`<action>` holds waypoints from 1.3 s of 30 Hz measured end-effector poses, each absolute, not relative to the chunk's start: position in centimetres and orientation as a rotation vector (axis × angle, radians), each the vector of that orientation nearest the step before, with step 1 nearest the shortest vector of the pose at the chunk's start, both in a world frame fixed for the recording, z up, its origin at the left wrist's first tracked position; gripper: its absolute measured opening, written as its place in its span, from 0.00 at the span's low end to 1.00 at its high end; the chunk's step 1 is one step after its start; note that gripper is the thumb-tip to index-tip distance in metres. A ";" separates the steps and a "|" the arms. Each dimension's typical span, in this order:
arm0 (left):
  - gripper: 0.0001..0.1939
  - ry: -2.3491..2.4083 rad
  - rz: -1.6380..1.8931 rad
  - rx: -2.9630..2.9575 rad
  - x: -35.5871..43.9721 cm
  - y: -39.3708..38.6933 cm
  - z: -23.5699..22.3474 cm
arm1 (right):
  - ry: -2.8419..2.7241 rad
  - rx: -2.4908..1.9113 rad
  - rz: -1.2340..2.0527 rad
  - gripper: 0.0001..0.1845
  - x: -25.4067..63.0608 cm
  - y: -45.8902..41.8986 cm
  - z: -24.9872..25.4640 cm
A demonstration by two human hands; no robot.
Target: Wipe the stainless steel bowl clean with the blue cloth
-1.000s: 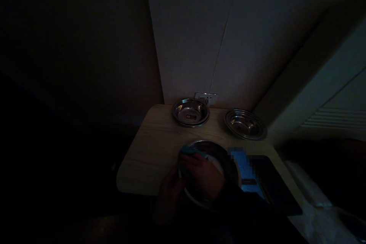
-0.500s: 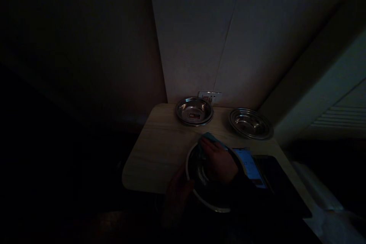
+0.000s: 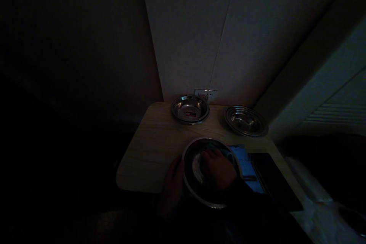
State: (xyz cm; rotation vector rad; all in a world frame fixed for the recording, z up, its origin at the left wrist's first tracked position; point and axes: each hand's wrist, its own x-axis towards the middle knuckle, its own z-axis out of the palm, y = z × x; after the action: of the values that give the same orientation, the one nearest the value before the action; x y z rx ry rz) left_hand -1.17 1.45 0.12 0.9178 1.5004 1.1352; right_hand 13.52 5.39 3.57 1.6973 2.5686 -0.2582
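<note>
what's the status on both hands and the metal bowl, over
Left hand at rim of metal bowl. Right hand inside it, on teal cloth. Lit-screen phone close on its right.

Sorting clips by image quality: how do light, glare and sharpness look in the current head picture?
Head view: very dim, the left side nearly black; head view: glowing phone screen, coarse pixel blocks by its top edge; head view: pale patch, perhaps glare, inside the metal bowl; head view: teal cloth at the right hand too dark to judge focus.
</note>
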 end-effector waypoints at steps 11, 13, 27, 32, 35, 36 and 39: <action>0.19 1.568 1.097 0.989 -0.4 3.0 -0.5 | 2.709 1.544 -0.311 0.17 13.6 5.5 3.2; 0.19 1.568 1.109 1.011 -0.4 3.0 -0.1 | 2.724 1.489 -0.349 0.16 13.0 5.4 3.4; 0.18 1.712 1.078 0.992 0.4 2.8 0.5 | 2.788 1.028 -0.683 0.15 14.1 4.0 4.8; 0.17 1.728 1.069 1.024 0.3 2.8 0.4 | 2.766 1.285 -0.503 0.14 12.4 3.9 3.6; 0.17 1.738 1.069 1.037 0.1 2.6 0.3 | 2.708 1.444 -0.370 0.14 11.6 4.7 3.6; 0.17 1.744 1.071 1.044 0.1 2.5 0.3 | 2.681 1.507 -0.336 0.13 11.5 5.1 3.6; 0.17 1.741 1.079 1.049 0.3 2.3 0.4 | 2.601 1.675 -0.240 0.14 11.6 6.1 3.8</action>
State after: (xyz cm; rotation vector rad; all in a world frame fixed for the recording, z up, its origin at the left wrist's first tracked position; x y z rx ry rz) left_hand 0.26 2.31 0.41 1.0486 1.7414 1.0791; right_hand 11.59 6.11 3.82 1.6754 2.6006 -0.2400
